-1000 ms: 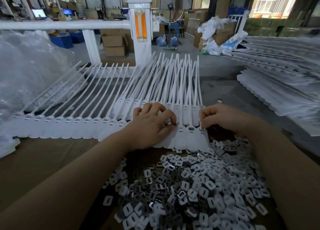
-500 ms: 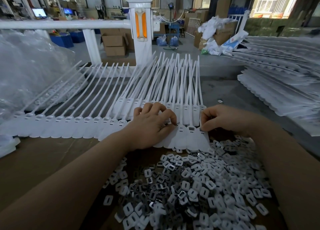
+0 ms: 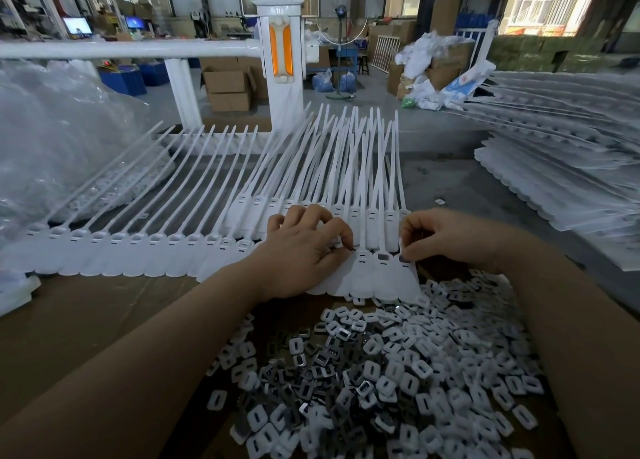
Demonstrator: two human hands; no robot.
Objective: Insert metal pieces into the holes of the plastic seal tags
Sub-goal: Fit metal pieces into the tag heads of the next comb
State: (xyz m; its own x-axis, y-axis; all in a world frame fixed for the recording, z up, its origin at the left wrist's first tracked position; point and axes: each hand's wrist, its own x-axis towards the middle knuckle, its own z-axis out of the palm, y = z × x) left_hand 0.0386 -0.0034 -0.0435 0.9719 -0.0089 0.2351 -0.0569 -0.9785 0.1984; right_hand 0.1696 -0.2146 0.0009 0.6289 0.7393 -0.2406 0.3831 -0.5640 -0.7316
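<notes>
Nothing moved: right hand (image 3: 446,240) pinches piece at seal tags (image 3: 381,268).

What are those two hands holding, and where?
Right hand pinches a small piece at the end tag's hole; left hand rests curled on the seal tags, steadying them.

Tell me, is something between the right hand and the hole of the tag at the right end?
Nothing visible. The right hand has its fingers directly at the hole of the end tag. The left hand rests on neighbouring tags, off to the side.
</notes>
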